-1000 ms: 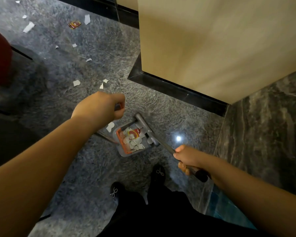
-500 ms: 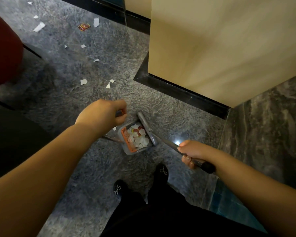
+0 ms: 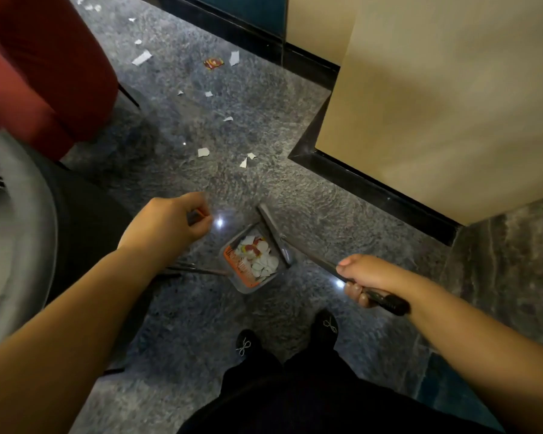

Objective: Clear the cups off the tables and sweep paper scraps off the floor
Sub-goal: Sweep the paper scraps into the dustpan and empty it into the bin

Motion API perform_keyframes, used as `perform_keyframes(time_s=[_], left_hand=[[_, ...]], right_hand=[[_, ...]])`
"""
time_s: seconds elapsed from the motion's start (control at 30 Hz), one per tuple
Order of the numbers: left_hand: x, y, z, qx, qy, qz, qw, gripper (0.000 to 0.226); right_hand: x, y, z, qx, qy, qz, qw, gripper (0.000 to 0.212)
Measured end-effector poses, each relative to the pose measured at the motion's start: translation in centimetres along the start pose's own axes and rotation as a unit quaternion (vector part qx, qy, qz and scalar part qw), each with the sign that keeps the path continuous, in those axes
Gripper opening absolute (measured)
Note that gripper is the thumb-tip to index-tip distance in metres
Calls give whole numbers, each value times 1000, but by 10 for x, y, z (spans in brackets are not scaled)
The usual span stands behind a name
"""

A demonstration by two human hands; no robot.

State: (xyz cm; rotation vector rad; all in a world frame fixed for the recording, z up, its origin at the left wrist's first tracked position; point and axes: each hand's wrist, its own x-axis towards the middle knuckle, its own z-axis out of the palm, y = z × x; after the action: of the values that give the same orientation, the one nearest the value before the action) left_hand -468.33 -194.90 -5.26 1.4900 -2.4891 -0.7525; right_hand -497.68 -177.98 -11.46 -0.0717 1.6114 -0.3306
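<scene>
Left hand (image 3: 166,223): my fingers are curled tight round a thin handle end with an orange-red tip showing at the fingertips; I take it for the dustpan's upright handle, but most of it is hidden behind the hand.
Right hand (image 3: 365,281): my fingers are wrapped round the black end of the broom handle (image 3: 386,300), thumb lying along the top; this grip is closed on it.
Broom (image 3: 275,233): grey shaft runs from my right hand down and left to the floor; its grey head lies along the right edge of the dustpan, touching it.
Dustpan (image 3: 254,263): grey pan with an orange comb strip on its left side, sitting on the floor just ahead of my shoes, between my two hands.
Scraps in pan (image 3: 259,256): pile of white paper bits with some red ones, inside the dustpan.
Scraps on floor (image 3: 203,151): loose white pieces scattered ahead of the pan and further up the floor, well apart from each other; none touching the broom.
Red wrapper (image 3: 213,63): small red-yellow piece far up the floor, near a white scrap.
Floor (image 3: 176,324): dark grey speckled stone, glossy, with light glints.
Red chair (image 3: 44,67): upper left, blurred.
Beige wall block (image 3: 445,98): right, with a black skirting.
Shoes (image 3: 246,344): black, with small bows, at the bottom centre.
Cups: I cannot see any.
</scene>
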Motion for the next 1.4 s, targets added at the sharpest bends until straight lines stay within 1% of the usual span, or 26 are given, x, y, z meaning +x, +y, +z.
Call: perform_keyframes(time_s=[0.17, 0.27, 0.43, 0.57, 0.67, 0.8, 0.93, 1.0, 1.03, 1.13, 1.27, 1.4], left_hand=[[-16, -36, -21, 17, 18, -37, 999, 10], [-17, -53, -26, 21, 15, -45, 999, 9], [-6, -74, -26, 35, 0, -35, 999, 6], [8, -85, -27, 42, -4, -41, 998, 11], [15, -91, -26, 43, -5, -48, 998, 13], [18, -95, -26, 42, -4, -49, 998, 12], [17, -97, -28, 44, -2, -52, 998, 10], [16, -97, -29, 42, -4, -56, 998, 10], [15, -97, -29, 41, -2, -59, 997, 9], [11, -100, -31, 35, 3, -62, 997, 10], [7, -105, -36, 16, 17, -80, 996, 12], [15, -104, -45, 3, 44, -102, 994, 11]], right_hand=[[6, -20, 40, -10, -5, -3, 1000, 13], [17, -32, 59, -16, 18, -11, 1000, 13], [44, -56, 81, -77, 39, -25, 996, 12], [66, -71, 97, -150, 43, -14, 988, 12], [78, -74, 110, -191, 33, -6, 981, 17], [78, -67, 131, -204, -4, 5, 979, 22], [65, -62, 140, -164, -36, 43, 985, 11], [56, -59, 142, -144, -45, 43, 988, 7], [52, -57, 143, -139, -44, 37, 989, 6], [40, -52, 141, -129, -24, 22, 991, 17], [27, -61, 136, -106, -13, 11, 994, 6], [25, -79, 123, -78, 13, -20, 997, 4]])
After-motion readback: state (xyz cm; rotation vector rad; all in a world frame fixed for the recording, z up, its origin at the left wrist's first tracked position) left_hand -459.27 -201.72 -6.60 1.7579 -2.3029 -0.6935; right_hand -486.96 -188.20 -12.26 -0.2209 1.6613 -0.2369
